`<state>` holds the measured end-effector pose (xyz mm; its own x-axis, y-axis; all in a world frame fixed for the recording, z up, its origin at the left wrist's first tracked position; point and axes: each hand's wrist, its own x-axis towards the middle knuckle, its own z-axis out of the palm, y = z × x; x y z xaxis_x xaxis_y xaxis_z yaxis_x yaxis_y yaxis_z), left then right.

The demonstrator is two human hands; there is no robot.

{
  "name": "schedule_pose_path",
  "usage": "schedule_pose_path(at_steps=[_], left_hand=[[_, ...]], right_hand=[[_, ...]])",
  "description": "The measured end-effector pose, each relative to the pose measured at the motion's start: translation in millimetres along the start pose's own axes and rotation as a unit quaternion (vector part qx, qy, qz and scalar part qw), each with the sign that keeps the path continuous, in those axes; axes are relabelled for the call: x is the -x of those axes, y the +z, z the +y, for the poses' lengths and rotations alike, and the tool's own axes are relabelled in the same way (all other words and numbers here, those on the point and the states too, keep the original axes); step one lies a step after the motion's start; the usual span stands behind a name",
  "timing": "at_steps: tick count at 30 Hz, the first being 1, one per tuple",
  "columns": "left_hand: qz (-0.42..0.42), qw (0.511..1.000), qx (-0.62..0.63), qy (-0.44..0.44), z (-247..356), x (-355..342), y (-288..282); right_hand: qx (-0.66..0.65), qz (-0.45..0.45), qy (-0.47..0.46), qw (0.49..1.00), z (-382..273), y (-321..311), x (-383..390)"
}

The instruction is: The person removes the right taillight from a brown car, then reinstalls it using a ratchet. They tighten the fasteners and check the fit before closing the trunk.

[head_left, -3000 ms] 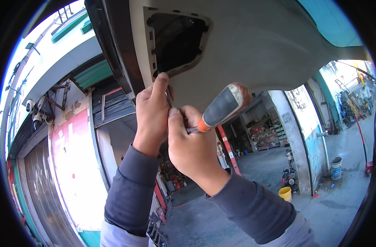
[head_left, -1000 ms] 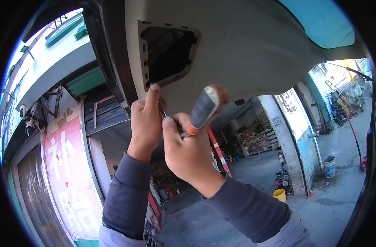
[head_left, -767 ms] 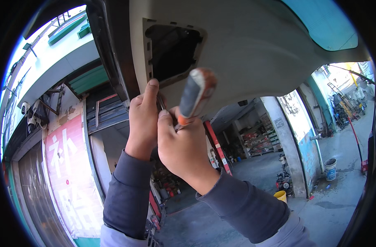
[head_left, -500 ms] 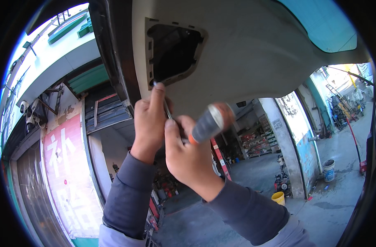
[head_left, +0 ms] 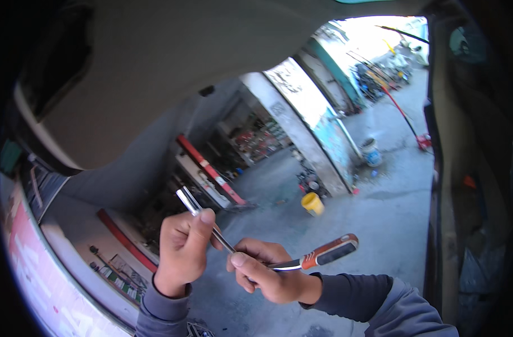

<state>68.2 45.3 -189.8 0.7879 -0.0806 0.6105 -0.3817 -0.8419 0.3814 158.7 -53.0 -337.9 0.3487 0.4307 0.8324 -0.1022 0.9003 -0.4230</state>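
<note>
Spanning both hands (head_left: 183,250) (head_left: 276,278), a slim metal rod (head_left: 225,242) gleams.

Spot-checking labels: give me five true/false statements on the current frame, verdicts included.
1. The left hand holds the metal shaft near its tip. True.
2. The right hand is empty. False: the right hand also grips the tool.
3. The yellow bucket is on a shelf. False: the yellow bucket is on the floor.
4. The tool's handle is red and dark grey. True.
5. The two hands are clasped together. False: they are apart.
</note>
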Motion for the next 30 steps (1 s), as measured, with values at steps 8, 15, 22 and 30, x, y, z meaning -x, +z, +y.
schedule_pose_path(at_steps=[8,15,22,30], left_hand=[[-0.204,0.733,0.437,-0.481,-235.4,149.6,290.1],[-0.402,0.485,0.516,-0.581,-237.3,316.2,480.6],[-0.533,0.604,0.381,-0.455,-222.1,267.3,571.6],[-0.598,0.660,0.297,-0.345,-229.7,152.2,682.7]], right_hand=[[0.151,0.566,0.350,0.731,94.5,-180.1,331.6],[0.223,0.800,0.359,0.425,37.4,-131.9,593.0],[0.232,0.865,0.333,0.295,13.5,-122.9,654.6],[0.281,0.793,0.441,0.312,-7.5,-221.8,635.6]])
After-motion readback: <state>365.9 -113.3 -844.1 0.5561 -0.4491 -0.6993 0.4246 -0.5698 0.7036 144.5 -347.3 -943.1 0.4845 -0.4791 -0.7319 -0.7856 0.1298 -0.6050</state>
